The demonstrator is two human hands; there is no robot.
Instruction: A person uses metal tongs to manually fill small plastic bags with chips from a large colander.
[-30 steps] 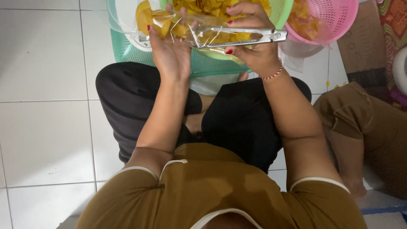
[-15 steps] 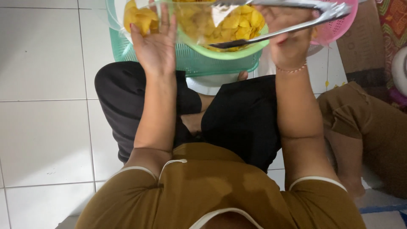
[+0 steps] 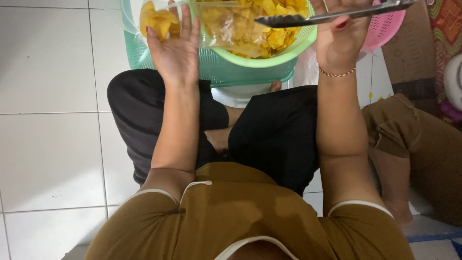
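A home floor serving as a food-packing spot: white floor tiles point(image 3: 53, 62) spread out beyond the left fingers, a green bowl point(image 3: 288, 53) of yellow chips point(image 3: 260, 24) sits in a teal basket point(image 3: 226, 72) between both sets of fingers, and a pink colander point(image 3: 385, 29) sits just past the right fingers.

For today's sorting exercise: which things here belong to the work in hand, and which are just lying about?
In use:
left hand holding a clear bag of yellow chips
right hand holding metal tongs
green bowl of chips
teal basket beneath it

Lying about:
pink basket
cardboard
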